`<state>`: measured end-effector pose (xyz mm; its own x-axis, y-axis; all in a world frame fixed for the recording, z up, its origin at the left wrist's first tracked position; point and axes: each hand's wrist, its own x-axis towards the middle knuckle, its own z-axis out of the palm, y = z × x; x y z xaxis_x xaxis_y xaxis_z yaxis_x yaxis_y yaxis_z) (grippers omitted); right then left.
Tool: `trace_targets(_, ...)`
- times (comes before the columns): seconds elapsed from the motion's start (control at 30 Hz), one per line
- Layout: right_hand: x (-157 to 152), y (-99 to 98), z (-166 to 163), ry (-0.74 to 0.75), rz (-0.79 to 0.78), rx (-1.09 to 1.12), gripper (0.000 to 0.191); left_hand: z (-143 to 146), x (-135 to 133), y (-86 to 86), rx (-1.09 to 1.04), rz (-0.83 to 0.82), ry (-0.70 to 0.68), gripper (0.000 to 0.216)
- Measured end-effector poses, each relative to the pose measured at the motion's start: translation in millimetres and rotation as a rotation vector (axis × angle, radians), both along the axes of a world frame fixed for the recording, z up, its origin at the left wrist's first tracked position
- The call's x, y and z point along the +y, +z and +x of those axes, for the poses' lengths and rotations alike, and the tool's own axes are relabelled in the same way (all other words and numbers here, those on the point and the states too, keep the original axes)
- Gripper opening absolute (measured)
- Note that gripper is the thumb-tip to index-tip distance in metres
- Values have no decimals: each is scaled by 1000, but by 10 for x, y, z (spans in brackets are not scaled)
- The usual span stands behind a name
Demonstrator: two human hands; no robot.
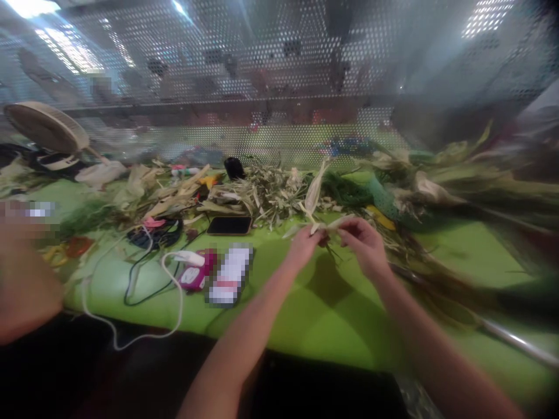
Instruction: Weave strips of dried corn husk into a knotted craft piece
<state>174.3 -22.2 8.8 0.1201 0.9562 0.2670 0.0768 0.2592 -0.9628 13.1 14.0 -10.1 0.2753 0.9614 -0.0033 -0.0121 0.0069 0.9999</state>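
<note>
My left hand [305, 245] is closed around the base of a pale dried corn husk piece [315, 195], whose pointed leaves stand upright above my fingers. A lighter husk strip [332, 224] runs across from there to my right hand [365, 243], which pinches its end between thumb and fingers. Thin stems hang below, between the hands. Both hands are raised a little over the green table top [297, 308]. A pile of shredded husk [275, 195] lies just behind them.
Left of my hands lie a dark phone [229, 225], a lit phone [230, 274], a magenta power bank [197, 272] and a white cable [181, 302]. Another person's arm [26, 285] is at the left edge. Husks [489, 180] and a metal rod [517, 340] are on the right.
</note>
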Motion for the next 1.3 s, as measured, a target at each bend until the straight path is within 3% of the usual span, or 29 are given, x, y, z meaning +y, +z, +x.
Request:
trace_targets(0.17,62,-115,-4,-98,16,-185,17,4,2,-14,-19,-9,3,19)
trace_targets(0.33,86,-139,-34,-80,15,-136,16,3,7,-45,7,-8,46,22)
trace_targets(0.47,99,-145,-26,2,-104,-96,18,-3,21,-61,-51,-29,116,22)
trace_targets(0.6,103,-107,-12,55,-185,-89,24,-13,21,-42,11,-5,90,22)
trace_targets(0.77,61,-59,-15,-48,-63,-119,27,-23,23,-32,137,-8,11,26)
trace_targets(0.93,2,-66,-12,-70,261,-497,13,-21,6,2,221,39,12,25)
trace_targets(1.03,-8,-57,-4,-13,388,-625,16,-20,-32,55,363,144,-21,13)
trace_targets(1.13,-1,-43,4,-13,371,-625,15,-11,-67,91,470,239,-83,7)
trace_targets(1.3,25,-55,11,-101,175,-484,11,-1,-94,118,461,274,-207,16)
